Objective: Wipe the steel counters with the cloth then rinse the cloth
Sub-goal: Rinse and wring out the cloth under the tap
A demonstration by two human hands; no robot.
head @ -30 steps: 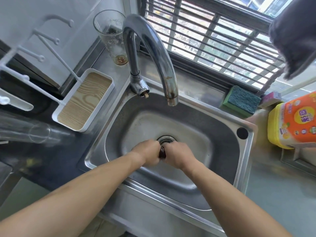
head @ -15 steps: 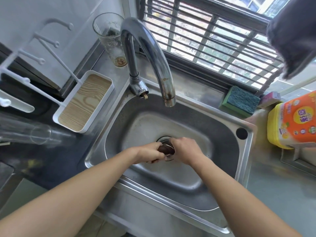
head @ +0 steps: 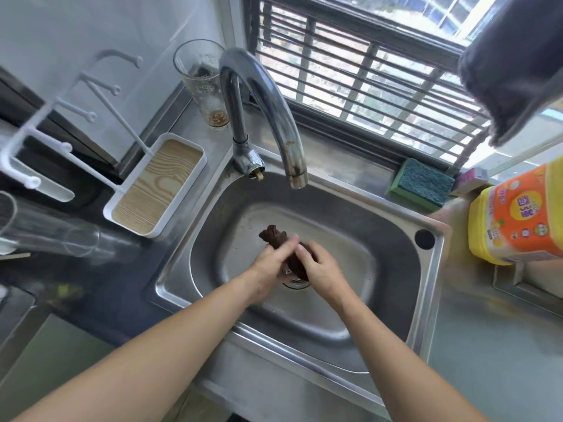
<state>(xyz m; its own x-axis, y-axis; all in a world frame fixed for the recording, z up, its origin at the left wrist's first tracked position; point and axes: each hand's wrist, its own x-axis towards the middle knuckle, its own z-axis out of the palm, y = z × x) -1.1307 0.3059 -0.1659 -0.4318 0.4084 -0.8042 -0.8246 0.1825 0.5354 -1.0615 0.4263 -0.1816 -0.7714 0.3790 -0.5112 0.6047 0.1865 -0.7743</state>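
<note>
A dark brown cloth (head: 274, 236), twisted into a tight roll, is held over the drain of the steel sink (head: 393, 220). My left hand (head: 269, 263) grips its near-left part, fingers wrapped over it. My right hand (head: 320, 269) grips the other end just above the drain. One bunched end of the cloth sticks out past my left fingers. The tap (head: 274, 117) arches over the sink and no water runs from it. Steel counter (head: 487, 345) lies to the right of the sink.
A white tray with a wood-grain base (head: 158, 184) sits left of the sink below a white rack. A drinking glass (head: 202, 83) stands behind the tap. A green sponge (head: 422, 184) and an orange-yellow detergent bottle (head: 518, 214) are at the right. A dark cloth (head: 515, 62) hangs top right.
Both hands have turned on the cloth and twisted it. More of the cloth now shows, with one end sticking out past my left hand.
</note>
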